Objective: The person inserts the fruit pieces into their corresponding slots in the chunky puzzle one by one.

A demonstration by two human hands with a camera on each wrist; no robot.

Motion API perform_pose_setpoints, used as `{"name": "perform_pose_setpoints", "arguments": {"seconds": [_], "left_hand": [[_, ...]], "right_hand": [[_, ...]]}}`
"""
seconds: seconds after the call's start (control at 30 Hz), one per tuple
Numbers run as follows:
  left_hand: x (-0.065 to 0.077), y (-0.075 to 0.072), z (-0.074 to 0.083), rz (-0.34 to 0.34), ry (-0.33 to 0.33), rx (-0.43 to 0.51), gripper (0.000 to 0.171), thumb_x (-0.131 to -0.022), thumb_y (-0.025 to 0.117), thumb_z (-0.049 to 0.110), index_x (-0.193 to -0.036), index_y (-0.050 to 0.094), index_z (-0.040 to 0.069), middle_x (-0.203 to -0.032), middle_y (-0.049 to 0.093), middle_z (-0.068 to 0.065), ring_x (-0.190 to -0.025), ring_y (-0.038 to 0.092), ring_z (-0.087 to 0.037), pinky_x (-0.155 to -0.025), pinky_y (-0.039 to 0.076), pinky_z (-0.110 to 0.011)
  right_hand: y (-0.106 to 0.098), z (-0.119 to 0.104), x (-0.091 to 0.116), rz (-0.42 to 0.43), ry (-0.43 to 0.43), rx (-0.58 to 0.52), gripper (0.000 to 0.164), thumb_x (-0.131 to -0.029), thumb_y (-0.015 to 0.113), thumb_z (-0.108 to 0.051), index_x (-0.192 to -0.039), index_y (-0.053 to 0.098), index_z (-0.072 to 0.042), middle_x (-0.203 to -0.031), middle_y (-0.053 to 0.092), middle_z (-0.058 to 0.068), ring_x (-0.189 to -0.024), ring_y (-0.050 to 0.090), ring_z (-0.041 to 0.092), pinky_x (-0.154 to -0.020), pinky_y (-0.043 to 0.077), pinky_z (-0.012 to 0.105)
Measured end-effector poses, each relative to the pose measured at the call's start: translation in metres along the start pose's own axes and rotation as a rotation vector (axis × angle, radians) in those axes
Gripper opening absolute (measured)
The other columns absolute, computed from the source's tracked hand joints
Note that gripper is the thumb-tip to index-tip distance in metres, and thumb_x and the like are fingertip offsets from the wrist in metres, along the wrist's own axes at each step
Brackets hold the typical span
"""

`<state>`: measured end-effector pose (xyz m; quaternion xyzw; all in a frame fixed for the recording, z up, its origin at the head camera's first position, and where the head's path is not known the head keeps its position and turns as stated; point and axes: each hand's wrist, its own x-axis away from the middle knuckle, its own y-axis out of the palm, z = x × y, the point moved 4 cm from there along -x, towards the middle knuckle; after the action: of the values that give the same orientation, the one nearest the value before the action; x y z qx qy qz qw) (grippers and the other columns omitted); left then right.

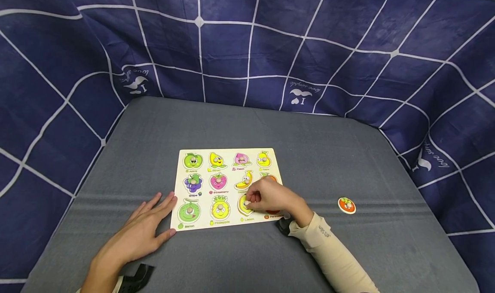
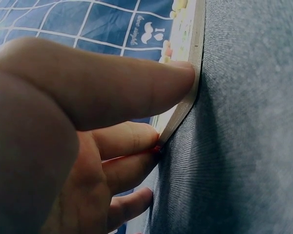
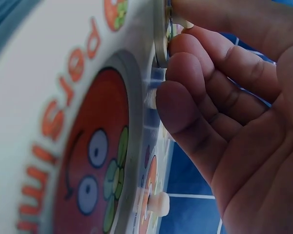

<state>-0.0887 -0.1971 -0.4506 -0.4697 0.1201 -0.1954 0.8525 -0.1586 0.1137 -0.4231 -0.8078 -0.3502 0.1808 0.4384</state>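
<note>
A cream peg puzzle board point(image 1: 205, 228) with fruit pictures and printed names lies flat on the grey cloth. My right hand point(image 1: 270, 196) pinches the small round knob of the yellow lemon piece point(image 1: 244, 210) over the lemon spot in the bottom row. In the right wrist view, the held piece's edge point(image 3: 160, 34) stands proud of the board. My left hand point(image 1: 141, 228) rests at the board's left edge, its fingers extended; the thumb point(image 2: 180, 80) and fingertips touch that edge. Beside the lemon spot, the persimmon recess point(image 3: 95, 161) shows its printed picture without a knob.
A loose persimmon piece point(image 1: 346, 205) with a knob lies on the grey cloth point(image 1: 309, 155), right of the board. Several knobbed fruit pieces, such as the melon point(image 1: 189, 210) and pineapple point(image 1: 220, 208), sit in the board. Navy gridded fabric point(image 1: 232, 48) stands around the table.
</note>
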Motion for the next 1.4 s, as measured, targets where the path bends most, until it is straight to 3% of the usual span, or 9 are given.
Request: {"name": "perform_pose_setpoints", "arguments": {"seconds": [0.57, 0.9, 1.1, 1.4], "left_hand": [[0.000, -0.001, 0.000, -0.004, 0.001, -0.018, 0.076, -0.084, 0.079, 0.026, -0.146, 0.045, -0.002, -0.153, 0.040, -0.017, -0.140, 0.029, -0.049, -0.105, 0.021, -0.070], [0.000, 0.000, 0.000, -0.020, -0.007, -0.021, 0.076, -0.084, 0.078, 0.028, -0.146, 0.045, -0.001, -0.153, 0.039, -0.016, -0.140, 0.029, -0.049, -0.106, 0.021, -0.069], [0.000, 0.001, -0.001, -0.018, -0.011, -0.011, 0.077, -0.084, 0.079, 0.029, -0.146, 0.045, -0.001, -0.153, 0.039, -0.017, -0.140, 0.029, -0.050, -0.105, 0.021, -0.070], [-0.001, 0.001, 0.000, -0.019, -0.006, -0.021, 0.077, -0.084, 0.079, 0.029, -0.146, 0.045, -0.001, -0.153, 0.040, -0.017, -0.139, 0.029, -0.049, -0.105, 0.021, -0.070]], "right_hand": [[0.004, -0.003, -0.002, -0.018, -0.010, 0.008, 0.011, -0.080, 0.081, -0.014, -0.076, 0.071, -0.016, -0.063, 0.056, -0.016, -0.057, 0.050, -0.006, -0.054, 0.045, 0.017], [0.003, -0.003, 0.002, -0.029, 0.028, -0.019, 0.010, -0.080, 0.081, -0.014, -0.080, 0.072, -0.015, -0.065, 0.057, -0.016, -0.059, 0.052, -0.004, -0.056, 0.047, 0.017], [0.000, -0.001, 0.008, 0.008, 0.014, -0.032, 0.012, -0.077, 0.084, -0.012, -0.081, 0.072, -0.011, -0.067, 0.057, -0.015, -0.061, 0.053, -0.004, -0.057, 0.048, 0.017], [-0.007, 0.008, 0.023, 0.117, -0.025, -0.013, 0.012, -0.079, 0.083, -0.015, -0.077, 0.071, -0.015, -0.067, 0.054, -0.015, -0.060, 0.050, -0.001, -0.055, 0.044, 0.016]]}}
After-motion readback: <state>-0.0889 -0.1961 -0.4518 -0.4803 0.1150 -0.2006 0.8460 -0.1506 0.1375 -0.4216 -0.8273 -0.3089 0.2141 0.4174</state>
